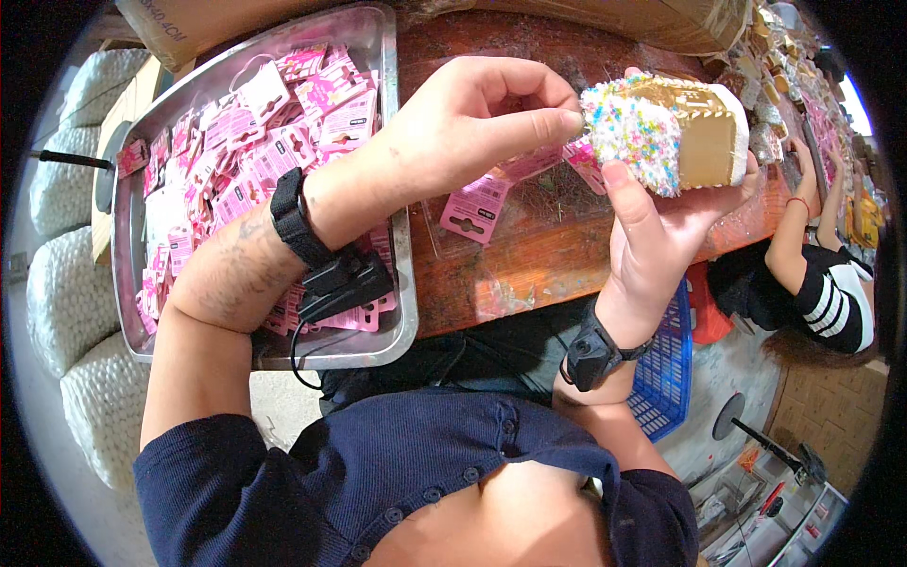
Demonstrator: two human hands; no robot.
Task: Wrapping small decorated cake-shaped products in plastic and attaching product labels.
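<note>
A small house-shaped piece [707, 149] is raised over the table, with tan-gold walls, cream trim along its edges and a fluffy white face flecked with blue, pink and yellow. My right hand [652, 222] grips it from below, thumb on the near side and fingers behind. At the fluffy face's left edge, the thumb and forefinger of my left hand [463, 132] are pinched together; whatever they hold, if anything, is too small to make out. Beneath the hands, pink hang cards [475, 206] lie on the wooden table [539, 260].
A metal tray [404, 293] heaped with pink cards stands at my left. Cardboard boxes [605, 21] line the table's far side. A blue plastic basket [666, 378] is low at my right. Another person [803, 283] works farther right. White wrapped bundles [71, 302] stand left.
</note>
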